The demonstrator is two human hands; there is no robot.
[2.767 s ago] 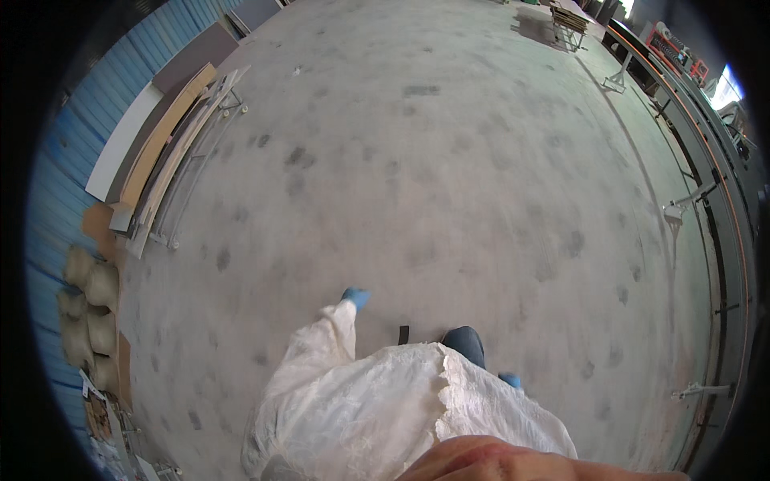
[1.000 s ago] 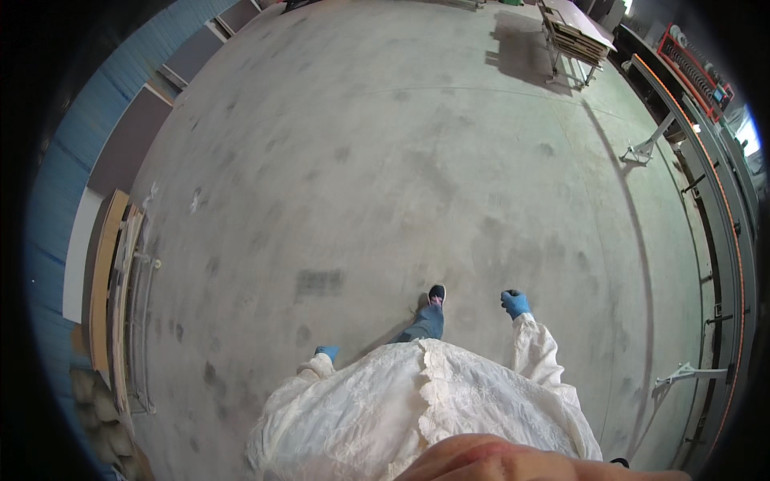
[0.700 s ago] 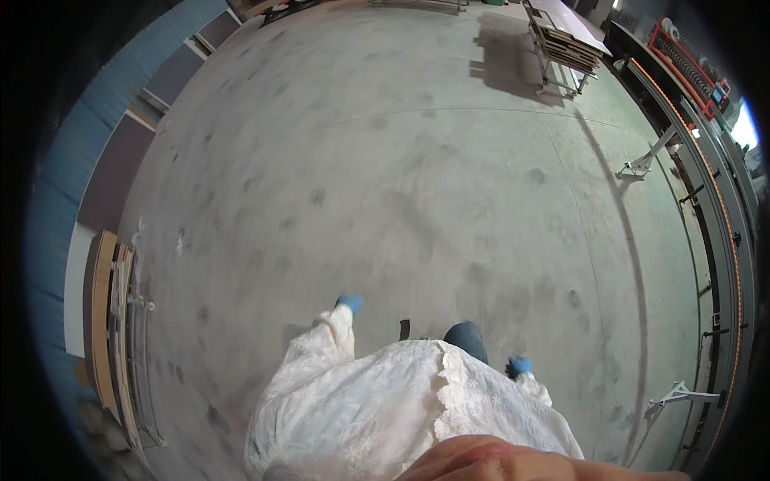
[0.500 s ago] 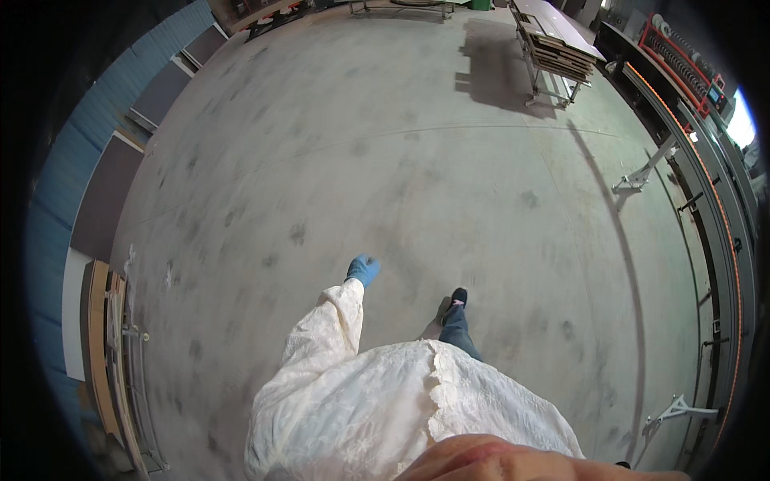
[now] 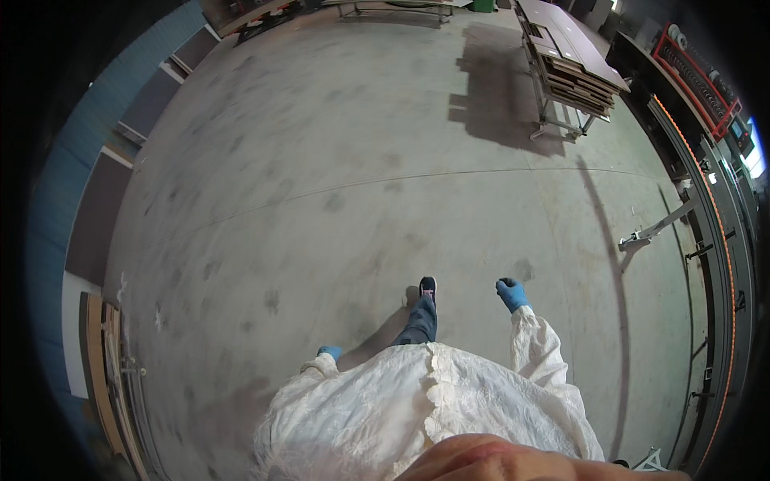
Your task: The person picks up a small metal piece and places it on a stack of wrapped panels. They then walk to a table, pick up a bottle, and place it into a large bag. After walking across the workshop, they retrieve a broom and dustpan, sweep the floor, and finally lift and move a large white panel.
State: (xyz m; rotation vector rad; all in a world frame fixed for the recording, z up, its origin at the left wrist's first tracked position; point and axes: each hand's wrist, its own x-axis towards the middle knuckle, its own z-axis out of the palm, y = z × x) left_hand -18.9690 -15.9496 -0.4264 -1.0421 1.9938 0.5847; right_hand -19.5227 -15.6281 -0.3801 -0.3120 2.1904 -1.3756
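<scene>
My right hand (image 5: 513,295), in a blue glove with darkened fingertips, is out ahead of my body over the grey floor (image 5: 345,232). Its fingers are curled closed, and no object shows in them. Only a small part of my left hand (image 5: 330,351), gloved in blue too, shows at the end of the loose white sleeve; its fingers are hidden. Both hands are away from every surface. Between them one leg in jeans steps forward in a dark shoe (image 5: 428,289).
A wheeled rack (image 5: 579,127) carries stacked panels at the far right. A long dark machine frame (image 5: 722,264) with an orange cord and protruding support legs (image 5: 659,228) runs along the right. Boards (image 5: 95,353) and dark panels (image 5: 99,220) lean along the blue left wall.
My right hand has come into view in front, while my left hand has swung back beside my body. The rack and the right-hand frame appear closer as I walk forward.
</scene>
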